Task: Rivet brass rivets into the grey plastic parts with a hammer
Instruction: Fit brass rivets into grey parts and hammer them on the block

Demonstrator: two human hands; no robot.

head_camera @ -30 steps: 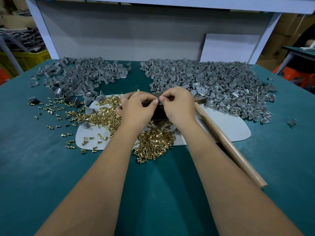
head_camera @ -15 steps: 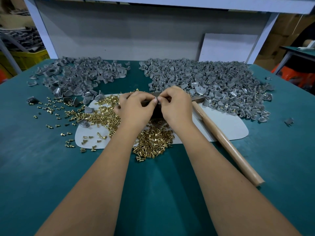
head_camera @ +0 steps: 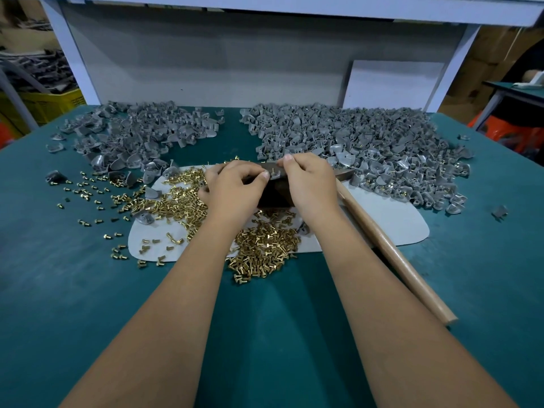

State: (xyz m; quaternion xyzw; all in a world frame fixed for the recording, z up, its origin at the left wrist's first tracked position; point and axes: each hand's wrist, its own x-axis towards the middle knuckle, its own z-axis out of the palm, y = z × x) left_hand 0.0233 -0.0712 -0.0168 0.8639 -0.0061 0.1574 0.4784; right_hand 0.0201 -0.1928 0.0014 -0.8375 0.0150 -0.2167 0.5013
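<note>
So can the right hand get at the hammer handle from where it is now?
Probably yes. The hammer handle lies bare on the table just right of the right hand, with nothing on top. But that hand is pinching the grey part with its rivet, so it must let go first.

The right hand [head_camera: 310, 187] covers most of the hammer [head_camera: 391, 254] head, and the right arm hides part of its handle. Both hands hide most of the dark block [head_camera: 275, 195]. The tiny piece [head_camera: 273, 173] pinched between the fingertips is too small to tell.
</note>
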